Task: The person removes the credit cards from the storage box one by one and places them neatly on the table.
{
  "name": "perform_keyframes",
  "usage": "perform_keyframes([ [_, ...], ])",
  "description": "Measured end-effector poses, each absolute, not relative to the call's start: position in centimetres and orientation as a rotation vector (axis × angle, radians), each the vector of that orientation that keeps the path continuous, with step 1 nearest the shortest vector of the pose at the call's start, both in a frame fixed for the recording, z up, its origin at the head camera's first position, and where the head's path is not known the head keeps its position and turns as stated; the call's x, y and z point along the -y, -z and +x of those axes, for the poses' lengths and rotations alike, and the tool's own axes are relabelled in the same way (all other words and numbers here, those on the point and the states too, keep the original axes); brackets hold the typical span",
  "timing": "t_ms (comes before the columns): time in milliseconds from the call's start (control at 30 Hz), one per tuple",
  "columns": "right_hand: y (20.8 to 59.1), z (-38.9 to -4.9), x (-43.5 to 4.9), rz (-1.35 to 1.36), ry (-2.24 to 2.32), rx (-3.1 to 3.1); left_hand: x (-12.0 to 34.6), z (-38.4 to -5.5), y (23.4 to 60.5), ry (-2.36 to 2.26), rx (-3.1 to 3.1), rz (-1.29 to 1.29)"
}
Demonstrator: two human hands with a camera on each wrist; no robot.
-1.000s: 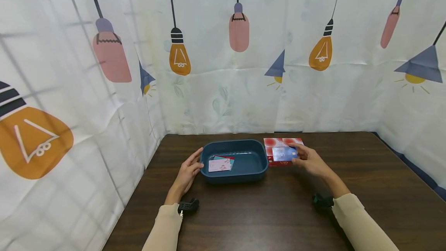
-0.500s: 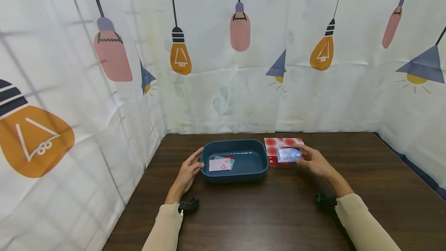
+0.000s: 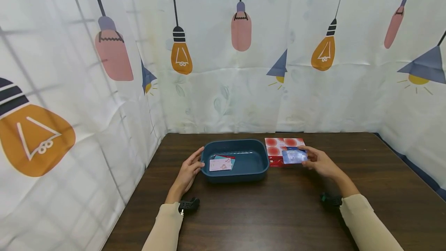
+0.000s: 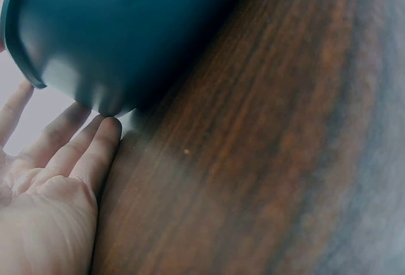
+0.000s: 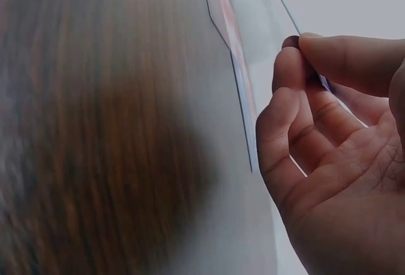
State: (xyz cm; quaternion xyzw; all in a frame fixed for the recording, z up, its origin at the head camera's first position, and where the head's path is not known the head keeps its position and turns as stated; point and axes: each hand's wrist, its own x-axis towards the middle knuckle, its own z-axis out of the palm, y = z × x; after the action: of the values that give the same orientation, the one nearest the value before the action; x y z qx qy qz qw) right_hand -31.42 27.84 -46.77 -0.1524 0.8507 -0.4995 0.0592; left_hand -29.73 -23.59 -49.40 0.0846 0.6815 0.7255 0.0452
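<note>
In the head view a dark teal box stands on the table, with a pale pink card lying over a light blue and a red card at its left end. My left hand rests against that end; the left wrist view has its nearly straight fingers touching the box's wall. My right hand pinches a blue bank card between thumb and fingertips. This card is above a red and white printed sheet to the right of the box, covering part of it.
The dark wooden table reaches from a white curtain at the back to the front. Curtain also hangs along the left and right sides. A black band sits on my left wrist, another band on my right.
My right hand has moved slightly to the right with the blue bank card, uncovering more of the sheet's left part. The left hand and box stay where they were.
</note>
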Motion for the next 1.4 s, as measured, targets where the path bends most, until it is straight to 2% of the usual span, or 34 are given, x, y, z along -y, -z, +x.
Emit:
perform_keyframes([
  [733, 47.4, -31.4, -31.3, -0.431, 1.366, -2.560, 23.5, -29.6, 49.5, -2.223, -2.082, 0.282],
  [1400, 47.3, -31.2, -31.3, -0.453, 1.195, -2.604, 23.7, -29.6, 49.4, -2.215, -2.083, 0.286],
])
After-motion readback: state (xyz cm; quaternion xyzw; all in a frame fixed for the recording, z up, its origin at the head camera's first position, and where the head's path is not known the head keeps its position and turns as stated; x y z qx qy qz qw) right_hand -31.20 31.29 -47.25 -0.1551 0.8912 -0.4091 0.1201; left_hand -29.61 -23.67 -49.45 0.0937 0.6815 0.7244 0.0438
